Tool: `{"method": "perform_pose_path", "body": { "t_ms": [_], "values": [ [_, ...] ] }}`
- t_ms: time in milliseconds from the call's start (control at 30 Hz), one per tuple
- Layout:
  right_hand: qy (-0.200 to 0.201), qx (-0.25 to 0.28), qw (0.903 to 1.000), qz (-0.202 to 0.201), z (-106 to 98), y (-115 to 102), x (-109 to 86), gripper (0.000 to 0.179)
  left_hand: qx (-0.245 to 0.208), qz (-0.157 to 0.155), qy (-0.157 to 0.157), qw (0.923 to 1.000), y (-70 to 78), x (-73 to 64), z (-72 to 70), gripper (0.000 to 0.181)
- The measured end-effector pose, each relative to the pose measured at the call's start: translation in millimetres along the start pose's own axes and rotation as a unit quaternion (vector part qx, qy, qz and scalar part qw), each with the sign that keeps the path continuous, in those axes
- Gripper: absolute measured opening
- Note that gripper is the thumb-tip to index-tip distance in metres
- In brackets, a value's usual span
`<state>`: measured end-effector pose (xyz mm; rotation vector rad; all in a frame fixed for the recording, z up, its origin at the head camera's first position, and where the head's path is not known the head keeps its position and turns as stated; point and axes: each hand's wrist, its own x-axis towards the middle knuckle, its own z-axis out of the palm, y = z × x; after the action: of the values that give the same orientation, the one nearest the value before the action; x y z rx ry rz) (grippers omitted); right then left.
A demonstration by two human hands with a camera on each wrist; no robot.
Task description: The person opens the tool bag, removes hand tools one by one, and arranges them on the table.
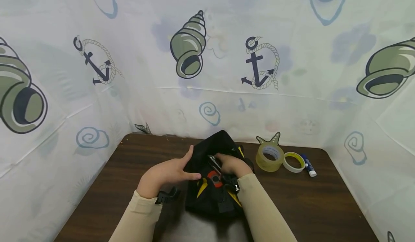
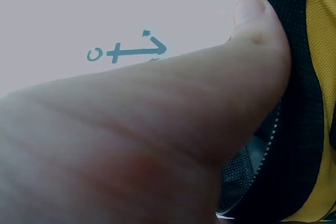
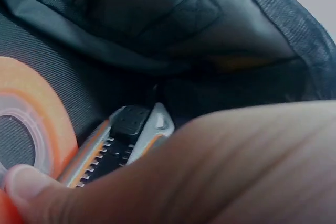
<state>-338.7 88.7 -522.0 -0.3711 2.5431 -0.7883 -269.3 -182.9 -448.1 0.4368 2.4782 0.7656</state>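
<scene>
A black bag with yellow panels (image 1: 207, 202) lies unzipped on the table. My left hand (image 1: 163, 175) is at its left side, thumb and one raised finger straight and spread against the opening; its other fingers are hidden. In the left wrist view the thumb crosses the zipper edge (image 2: 273, 129). Inside the bag, my right hand (image 1: 231, 164) holds a grey-and-orange utility knife (image 3: 123, 135), thumb across its lower part, the other fingers out of sight. An orange tape roll (image 3: 55, 114) lies in the bag, left of the knife and beside the thumb tip.
Right of the bag stand a wide clear tape roll (image 1: 270, 157) and a narrower white-and-yellow tape roll (image 1: 294, 162). A blue glue stick (image 1: 308, 165) lies beside them. Patterned cloth (image 1: 227, 108) hangs around the dark wooden table (image 1: 129, 184).
</scene>
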Motion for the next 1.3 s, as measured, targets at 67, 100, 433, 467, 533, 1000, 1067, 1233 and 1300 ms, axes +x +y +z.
{"method": "perform_pose_path", "body": {
  "t_ms": [67,100,433,467,533,1000,1067,1233,1300],
  "values": [
    [0.009,-0.003,0.9999,-0.013,1,0,-2.4,0.047,-0.001,0.001,-0.001,1.0,-0.2,0.4,1.1,0.121],
    [0.014,-0.001,0.9998,-0.017,1,-1,-4.0,0.04,-0.001,0.001,-0.001,1.0,-0.4,0.6,1.7,0.121],
    [0.038,0.015,0.9985,-0.038,-9,-23,-25.9,0.018,-0.01,0.004,-0.005,0.9999,3.8,0.7,3.1,0.121],
    [0.04,0.009,0.9984,-0.04,-11,-25,-28.7,0.018,-0.011,0.004,-0.006,0.9999,4.4,0.8,2.9,0.121],
    [0.042,0.004,0.9984,-0.038,-15,-29,-34.5,0.017,-0.009,0.002,-0.006,0.9999,4.9,1.1,2.8,0.121],
    [0.084,0.069,0.9924,-0.058,-52,-41,-84.4,0.031,-0.022,0.01,-0.008,0.9997,5.8,-1.3,3.1,0.121],
    [0.087,0.107,0.9882,-0.065,-56,-39,-90.1,0.033,-0.023,0.008,-0.009,0.9997,5.6,-0.9,2.3,0.121],
    [0.069,0.191,0.9741,-0.1,-63,-28,-101.4,0.038,-0.02,0.003,-0.006,0.9998,5.2,-0.3,0.7,0.122],
    [0.059,0.225,0.9661,-0.113,-64,-23,-106.2,0.04,-0.02,0.001,-0.005,0.9998,4.8,-0.1,0.7,0.122]
  ]
}}
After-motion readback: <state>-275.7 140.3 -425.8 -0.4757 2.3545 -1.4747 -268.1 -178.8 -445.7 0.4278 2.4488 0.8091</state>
